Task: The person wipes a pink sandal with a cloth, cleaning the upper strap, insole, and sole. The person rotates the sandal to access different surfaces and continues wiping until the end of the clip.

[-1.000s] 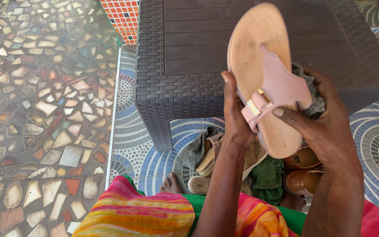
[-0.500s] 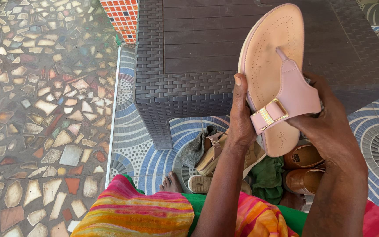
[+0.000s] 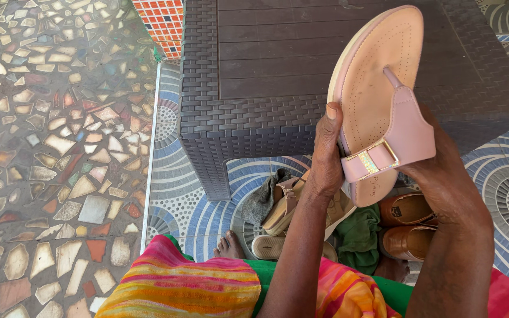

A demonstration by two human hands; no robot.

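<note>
Sandal [image 3: 378, 88], pink, held sole-down above the dark woven worktop [image 3: 266, 53], left hand [image 3: 328, 153] pinching its edge, right hand [image 3: 437, 171] gripping underneath; edge grip looks thin, so it could tip onto the shoes [image 3: 405, 227] below.

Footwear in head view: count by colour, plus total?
Pink sandal, held in left hand and right hand: 1
Beige sandals on the floor: 2, one partly hidden
Brown shoes: 2, second at
Total: 5
</note>
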